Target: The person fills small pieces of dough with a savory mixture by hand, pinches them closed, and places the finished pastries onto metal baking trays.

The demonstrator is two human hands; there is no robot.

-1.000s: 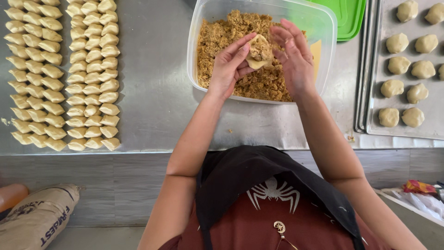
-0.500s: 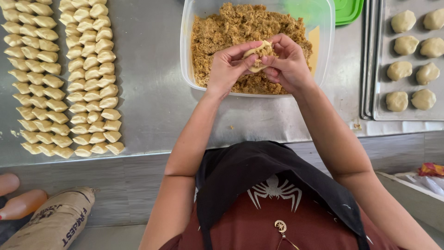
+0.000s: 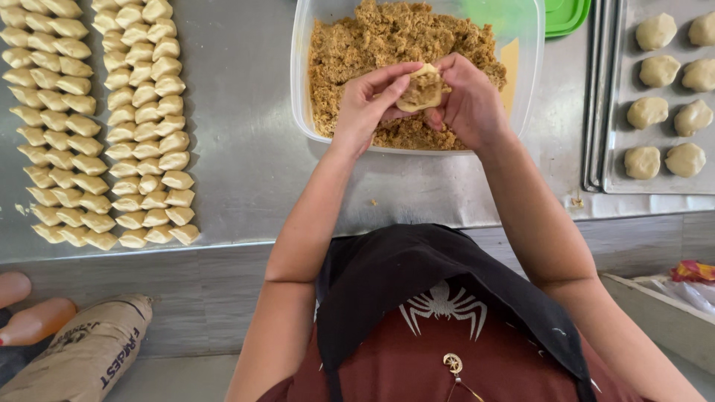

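Note:
Both hands hold one small piece of pale dough [image 3: 421, 88] with brown crumbly filling in its hollow, just above the near side of a clear plastic tub [image 3: 302, 97]. My left hand [image 3: 370, 104] pinches the dough's left edge with thumb and fingers. My right hand [image 3: 469, 100] cups it from the right. The tub holds a heap of brown crumbly filling [image 3: 387, 41].
Several rows of shaped, folded dough pieces [image 3: 104, 119] lie on the steel table [image 3: 246, 164] at the left. A metal tray [image 3: 611, 175] at the right carries round dough balls [image 3: 648, 112]. A green lid [image 3: 566, 15] lies behind the tub. A paper sack [image 3: 82, 353] lies below the table edge.
The hands have come together and lowered toward the tub's near side; the fingers have closed further around the filled dough piece.

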